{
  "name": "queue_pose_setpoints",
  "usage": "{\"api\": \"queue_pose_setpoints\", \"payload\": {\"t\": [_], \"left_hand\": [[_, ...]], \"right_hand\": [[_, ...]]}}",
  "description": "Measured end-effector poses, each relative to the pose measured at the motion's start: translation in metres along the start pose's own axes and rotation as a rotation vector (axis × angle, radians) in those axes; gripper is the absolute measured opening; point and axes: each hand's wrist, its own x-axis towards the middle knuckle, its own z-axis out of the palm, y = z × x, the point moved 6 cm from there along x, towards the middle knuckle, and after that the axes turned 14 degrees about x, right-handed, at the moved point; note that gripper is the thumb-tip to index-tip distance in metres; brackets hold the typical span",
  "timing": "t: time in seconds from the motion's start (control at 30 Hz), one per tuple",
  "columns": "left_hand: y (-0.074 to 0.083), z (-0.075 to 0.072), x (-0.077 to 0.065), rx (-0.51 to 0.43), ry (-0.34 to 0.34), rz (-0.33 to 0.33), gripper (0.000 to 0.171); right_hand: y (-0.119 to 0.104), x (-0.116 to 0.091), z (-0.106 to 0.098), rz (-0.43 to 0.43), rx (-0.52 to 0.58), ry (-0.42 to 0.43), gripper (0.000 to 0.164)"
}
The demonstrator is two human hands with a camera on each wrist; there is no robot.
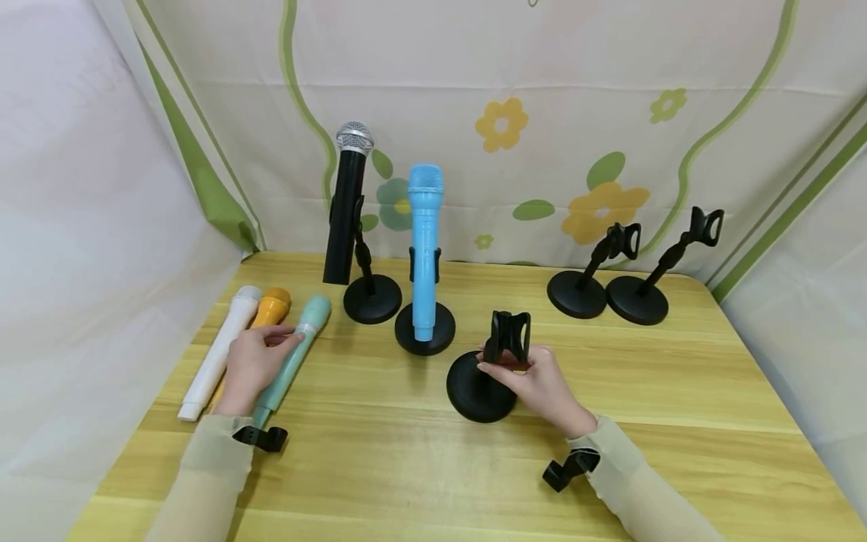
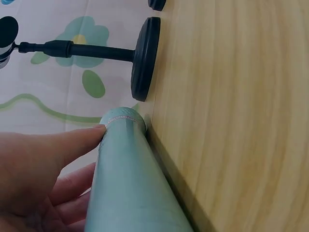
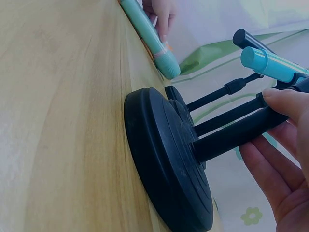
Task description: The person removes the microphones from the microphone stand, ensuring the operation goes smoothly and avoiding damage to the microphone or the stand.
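At the left of the table a mint-green microphone (image 1: 290, 369) lies flat, its head pointing away. My left hand (image 1: 254, 365) is at its neck, thumb and fingertips against it; the left wrist view shows the thumb (image 2: 79, 145) on its edge, other fingers partly hidden behind. My right hand (image 1: 542, 380) grips the upper post of a black microphone stand (image 1: 479, 388), just below its clip (image 1: 506, 335). In the right wrist view the stand's round base (image 3: 169, 164) is at the wooden surface, and the thumb (image 3: 285, 100) presses the post.
A white microphone (image 1: 220, 354) and an orange one (image 1: 273, 305) lie beside the green one. Behind, a black microphone (image 1: 345, 214) and a blue microphone (image 1: 425, 256) sit in stands. Two bare stands (image 1: 576, 293) (image 1: 637, 299) are at the back right, near the flowered curtain (image 1: 433, 60).
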Motion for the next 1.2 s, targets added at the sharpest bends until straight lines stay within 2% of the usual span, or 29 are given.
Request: {"api": "queue_pose_setpoints", "payload": {"t": [0.27,0.5,0.7,0.8,0.93,1.03,1.2], "left_hand": [[0.001,-0.006,-0.010,-0.004,-0.049,-0.023,0.054],[0.001,-0.018,-0.034,0.045,-0.043,0.002,0.051],[-0.006,-0.021,-0.051,0.076,-0.051,0.006,0.046],[-0.010,-0.022,-0.054,0.076,-0.019,-0.007,0.044],[-0.015,-0.023,-0.058,0.070,0.045,-0.023,0.041],[-0.014,-0.024,-0.060,0.086,0.101,-0.016,0.037],[-0.013,-0.027,-0.062,0.112,0.165,-0.014,0.035]], "right_hand": [[0.000,0.000,0.001,-0.004,-0.006,0.001,0.022],[0.001,0.001,0.001,-0.003,0.005,0.000,0.022],[0.000,0.001,-0.001,-0.007,-0.017,0.002,0.022],[0.000,0.001,-0.001,-0.010,-0.026,0.005,0.022],[0.015,-0.001,-0.004,-0.009,-0.029,0.005,0.023],[0.029,-0.002,-0.007,-0.004,-0.020,0.004,0.023],[0.034,-0.003,-0.008,-0.023,0.003,-0.012,0.022]]}}
